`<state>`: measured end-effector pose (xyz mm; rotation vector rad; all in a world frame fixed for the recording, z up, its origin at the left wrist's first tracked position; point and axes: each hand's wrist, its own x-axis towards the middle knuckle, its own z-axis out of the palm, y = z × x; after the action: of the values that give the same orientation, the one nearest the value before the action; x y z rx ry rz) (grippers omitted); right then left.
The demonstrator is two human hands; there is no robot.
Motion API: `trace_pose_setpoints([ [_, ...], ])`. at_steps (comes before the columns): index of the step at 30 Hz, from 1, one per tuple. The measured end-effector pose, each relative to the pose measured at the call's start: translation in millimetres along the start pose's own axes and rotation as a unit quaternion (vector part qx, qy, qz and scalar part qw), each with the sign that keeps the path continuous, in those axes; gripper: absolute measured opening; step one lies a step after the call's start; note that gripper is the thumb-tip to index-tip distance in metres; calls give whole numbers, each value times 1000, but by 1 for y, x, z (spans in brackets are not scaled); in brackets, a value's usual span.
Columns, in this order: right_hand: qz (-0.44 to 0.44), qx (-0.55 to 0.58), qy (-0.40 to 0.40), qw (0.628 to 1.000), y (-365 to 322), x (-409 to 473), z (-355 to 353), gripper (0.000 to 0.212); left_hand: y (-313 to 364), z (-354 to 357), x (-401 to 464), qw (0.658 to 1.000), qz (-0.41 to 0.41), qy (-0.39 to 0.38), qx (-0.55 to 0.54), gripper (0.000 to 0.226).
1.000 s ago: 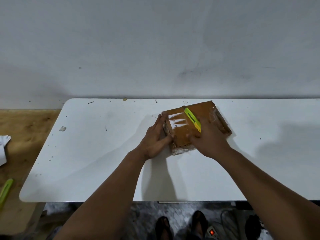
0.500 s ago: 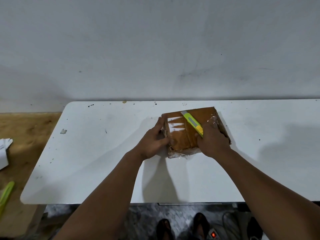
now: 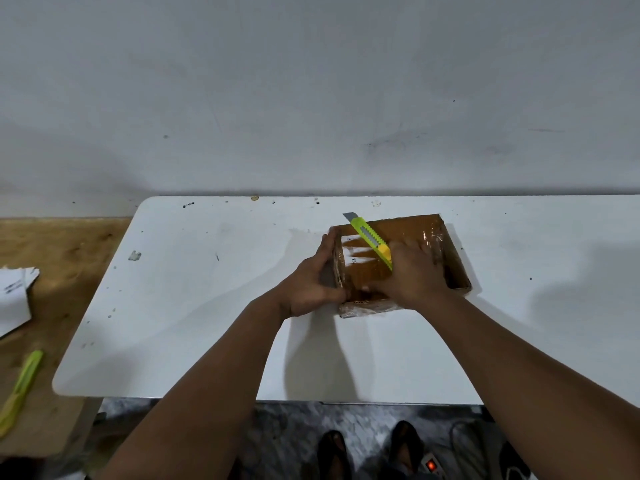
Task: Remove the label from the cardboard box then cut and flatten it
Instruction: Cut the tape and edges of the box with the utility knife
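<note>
A brown cardboard box (image 3: 419,233) wrapped in clear tape lies on the white table (image 3: 207,306), right of centre. White label remnants (image 3: 353,252) show on its top near the left edge. My left hand (image 3: 311,285) grips the box's left side, fingers along the edge. My right hand (image 3: 412,275) rests on the box top and holds a yellow-green utility knife (image 3: 372,239), its blade pointing to the far left past the box's back edge. The near part of the box is hidden by my hands.
A wooden surface (image 3: 52,306) adjoins the table on the left, with white paper scraps (image 3: 14,299) and a second green cutter (image 3: 20,389) on it. A grey wall rises behind. Below the table's near edge are my feet and a power strip (image 3: 431,465).
The box has turned to sit squarer to me and its left side has lifted slightly. My right hand moved over the box top, and the knife now points past the back edge.
</note>
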<state>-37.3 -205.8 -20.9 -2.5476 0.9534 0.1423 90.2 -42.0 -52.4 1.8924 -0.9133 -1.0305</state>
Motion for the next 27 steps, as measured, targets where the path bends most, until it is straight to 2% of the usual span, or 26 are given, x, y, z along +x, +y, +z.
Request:
trace_pose_setpoints([
  [4, 19, -10, 1, 1000, 2, 0, 0, 83, 1, -3, -1, 1000, 3, -11, -12, 115],
  [9, 19, -12, 13, 1000, 3, -2, -2, 80, 8, 5, -3, 1000, 0, 25, -8, 114],
  [14, 2, -26, 70, 997, 26, -2, -22, 67, 18, 18, 7, 997, 2, 55, 55, 107],
  [17, -9, -33, 86, 996, 44, -4, -37, 49, 23, 22, 11, 992, -13, 87, 94, 109],
  [19, -23, -72, 116, 990, 56, -8, -43, 37, 23, 20, 13, 991, -25, 77, 110, 117],
  [21, -19, -111, 137, 984, 70, -10, -44, 37, 24, 15, 15, 989, -35, 51, 132, 121],
  [25, 29, -27, 98, 994, 85, -13, -38, 39, 26, 6, 21, 974, -40, -33, 220, 132],
  [27, 27, -29, 89, 995, 85, -12, -33, 39, 28, 5, 24, 962, -53, -52, 261, 137],
])
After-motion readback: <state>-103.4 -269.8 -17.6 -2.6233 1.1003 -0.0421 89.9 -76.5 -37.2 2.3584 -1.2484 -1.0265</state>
